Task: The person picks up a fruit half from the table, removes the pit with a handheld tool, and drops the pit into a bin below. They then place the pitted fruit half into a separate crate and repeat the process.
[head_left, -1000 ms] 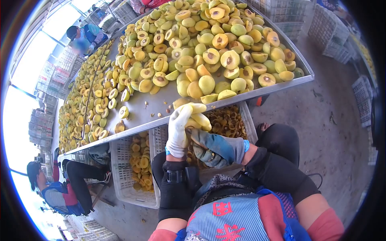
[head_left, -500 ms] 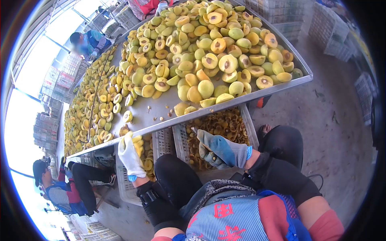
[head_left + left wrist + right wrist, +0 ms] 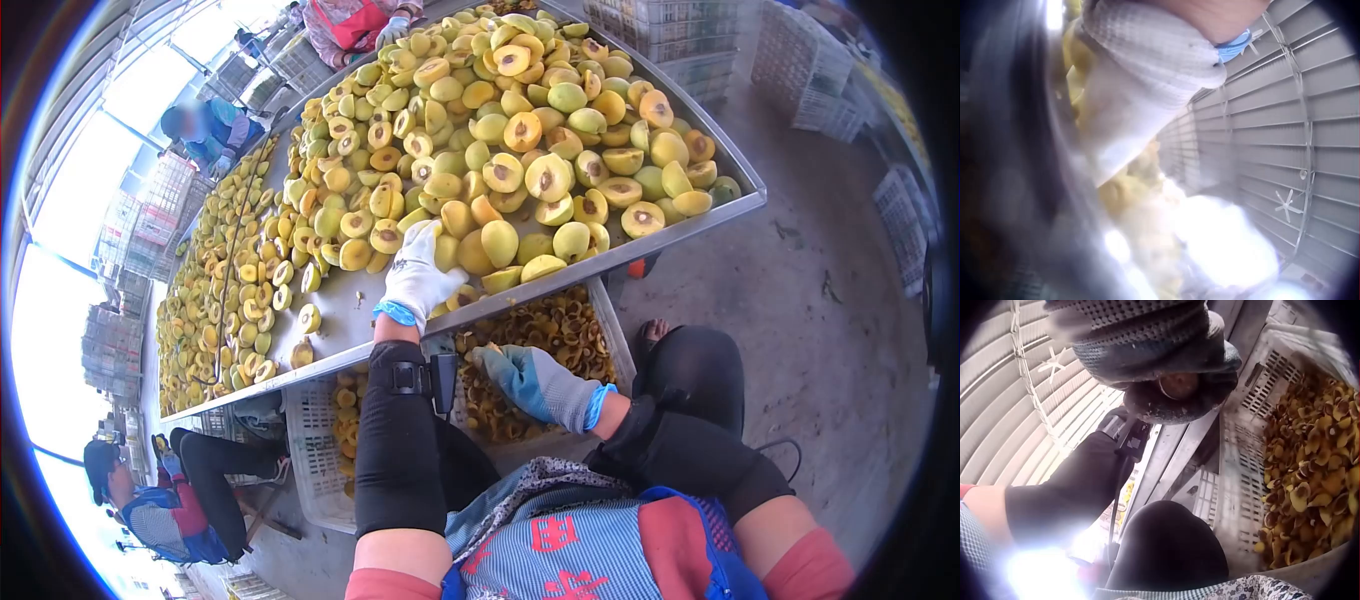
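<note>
My left hand (image 3: 415, 272), in a white knitted glove, reaches over the near edge of the metal table (image 3: 345, 292). Its fingers are among the halved yellow-green stone fruit (image 3: 500, 243), thumb and fingers spread apart at the front of the pile. In the left wrist view the glove (image 3: 1141, 81) is seen from close up and the fingertips are hidden. Below the table edge my right hand (image 3: 545, 385), in a blue-and-grey glove, is curled round a small tool. The tool's round brown end (image 3: 1179, 385) shows between the fingers in the right wrist view; the rest is hidden.
Under the table stands a white crate (image 3: 1241, 481) of brownish-yellow fruit pieces, with another crate (image 3: 310, 450) of yellow fruit to its left. Other people (image 3: 205, 130) work along the table's far and left sides. Stacked crates (image 3: 665, 45) stand behind.
My left hand carried yellow fruit pieces left and down past the table edge, let them go, then moved up and right to the pile. My right hand has stayed low above the crate.
</note>
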`<state>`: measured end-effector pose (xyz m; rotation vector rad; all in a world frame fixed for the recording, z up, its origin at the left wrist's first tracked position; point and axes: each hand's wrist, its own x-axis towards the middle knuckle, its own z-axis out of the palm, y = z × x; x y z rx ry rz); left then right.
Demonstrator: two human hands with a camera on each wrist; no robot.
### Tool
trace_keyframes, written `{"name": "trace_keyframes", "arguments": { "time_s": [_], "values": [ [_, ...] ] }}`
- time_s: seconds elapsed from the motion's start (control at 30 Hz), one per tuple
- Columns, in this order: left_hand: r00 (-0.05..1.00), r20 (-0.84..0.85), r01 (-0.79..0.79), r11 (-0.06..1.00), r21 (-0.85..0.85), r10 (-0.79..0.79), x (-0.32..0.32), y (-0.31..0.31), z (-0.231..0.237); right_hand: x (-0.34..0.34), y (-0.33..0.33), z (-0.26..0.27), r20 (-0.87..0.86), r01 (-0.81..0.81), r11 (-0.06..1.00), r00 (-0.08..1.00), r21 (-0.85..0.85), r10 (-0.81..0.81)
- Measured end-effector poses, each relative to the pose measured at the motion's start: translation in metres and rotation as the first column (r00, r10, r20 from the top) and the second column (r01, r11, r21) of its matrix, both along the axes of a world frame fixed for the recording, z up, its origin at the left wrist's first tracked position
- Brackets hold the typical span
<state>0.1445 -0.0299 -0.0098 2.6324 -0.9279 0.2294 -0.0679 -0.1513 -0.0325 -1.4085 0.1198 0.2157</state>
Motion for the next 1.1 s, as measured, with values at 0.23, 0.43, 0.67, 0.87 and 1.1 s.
{"name": "trace_keyframes", "arguments": {
  "time_s": [0.23,0.43,0.67,0.87,1.1],
  "values": [
    [0.823,-0.567,-0.396,0.689,-0.607,-0.026,-0.012,0.018,0.007,0.004,0.004,-0.007,0.136,0.093,0.989,0.985,0.115,-0.108],
    [0.509,-0.469,-0.493,0.202,-0.846,-0.722,-0.098,0.023,0.051,0.016,-0.002,0.017,0.179,0.138,0.976,0.969,0.171,-0.168],
    [0.553,-0.542,-0.565,0.192,-0.802,-0.633,-0.136,-0.002,0.042,0.015,0.004,0.027,0.207,0.132,0.988,0.968,0.076,-0.145],
    [0.665,-0.59,-0.552,0.231,-0.801,-0.458,-0.14,-0.006,0.03,0.017,0.016,0.008,0.196,0.068,0.978,0.975,0.198,-0.107],
    [0.745,-0.564,-0.469,0.323,-0.822,-0.356,-0.145,-0.003,0.012,0.01,-0.001,0.022,0.128,0.059,0.984,0.991,-0.168,-0.037]
  ]
}}
